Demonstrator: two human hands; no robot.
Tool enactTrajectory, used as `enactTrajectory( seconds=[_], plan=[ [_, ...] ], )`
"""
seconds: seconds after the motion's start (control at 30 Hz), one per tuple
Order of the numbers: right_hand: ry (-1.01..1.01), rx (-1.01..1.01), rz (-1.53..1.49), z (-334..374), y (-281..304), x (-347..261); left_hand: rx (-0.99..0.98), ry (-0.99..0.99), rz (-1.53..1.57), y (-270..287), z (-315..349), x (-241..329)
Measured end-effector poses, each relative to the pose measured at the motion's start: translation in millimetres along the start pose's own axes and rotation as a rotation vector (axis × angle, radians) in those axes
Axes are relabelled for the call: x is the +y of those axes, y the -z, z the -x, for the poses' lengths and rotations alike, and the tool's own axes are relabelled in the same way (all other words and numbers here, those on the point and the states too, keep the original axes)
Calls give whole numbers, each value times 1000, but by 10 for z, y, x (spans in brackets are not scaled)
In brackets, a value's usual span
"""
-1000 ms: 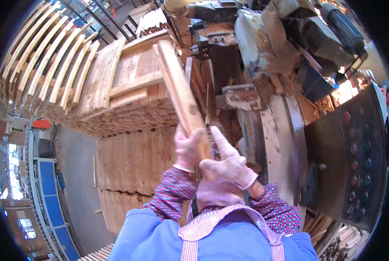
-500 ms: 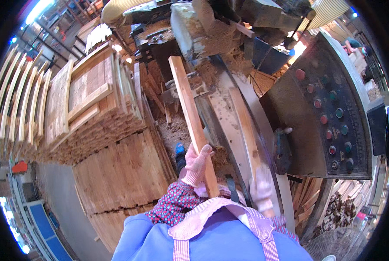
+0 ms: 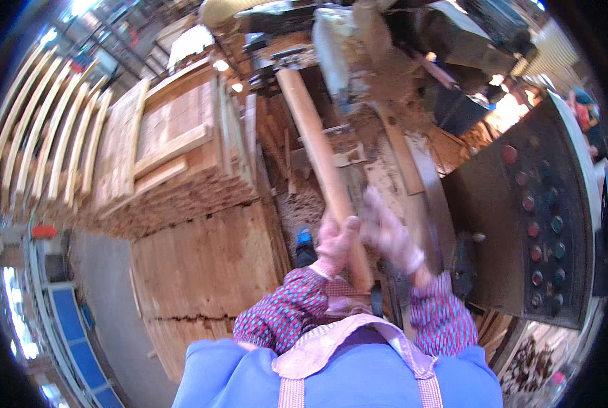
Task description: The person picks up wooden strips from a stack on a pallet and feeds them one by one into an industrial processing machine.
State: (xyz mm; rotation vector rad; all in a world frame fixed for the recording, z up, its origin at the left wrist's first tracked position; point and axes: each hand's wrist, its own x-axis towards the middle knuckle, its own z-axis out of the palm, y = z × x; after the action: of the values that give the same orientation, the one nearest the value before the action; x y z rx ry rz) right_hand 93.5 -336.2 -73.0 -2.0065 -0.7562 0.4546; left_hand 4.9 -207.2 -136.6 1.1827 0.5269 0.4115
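Note:
My left hand [image 3: 336, 243], in a pale pink glove, is closed round a long wooden strip [image 3: 314, 139]. The strip slants from near my apron up and away to the left, above the machine. To the right of it is my right hand [image 3: 391, 231], also gloved and blurred by motion. Its fingers look stretched out toward the strip, with nothing seen in them. A second wooden strip [image 3: 400, 153] lies on the metal machine bed [image 3: 419, 221], its far end by the dusty machine head [image 3: 368, 61].
A stack of wooden boards [image 3: 175, 136] stands on the left, above large plywood sheets [image 3: 202, 255]. On the right is a slanted control panel [image 3: 521, 211] with red and green buttons. Sawdust and scraps [image 3: 297, 197] lie beside the machine.
The second strip has moved forward along the machine bed, toward the machine head. My right hand has left it and come up and left, close to the strip in my left hand. The view has shifted.

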Motion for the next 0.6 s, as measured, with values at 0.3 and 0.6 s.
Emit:
enactTrajectory(
  seconds=[0.3, 0.6],
  plan=[
    [-625, 154, 440, 2895, -103, 543, -14, -909, -1237, 1356, -1175, 1409],
    [-201, 225, 957, 363, 424, 720, 861, 181, -2185, 3776, -2856, 3004]
  ],
)
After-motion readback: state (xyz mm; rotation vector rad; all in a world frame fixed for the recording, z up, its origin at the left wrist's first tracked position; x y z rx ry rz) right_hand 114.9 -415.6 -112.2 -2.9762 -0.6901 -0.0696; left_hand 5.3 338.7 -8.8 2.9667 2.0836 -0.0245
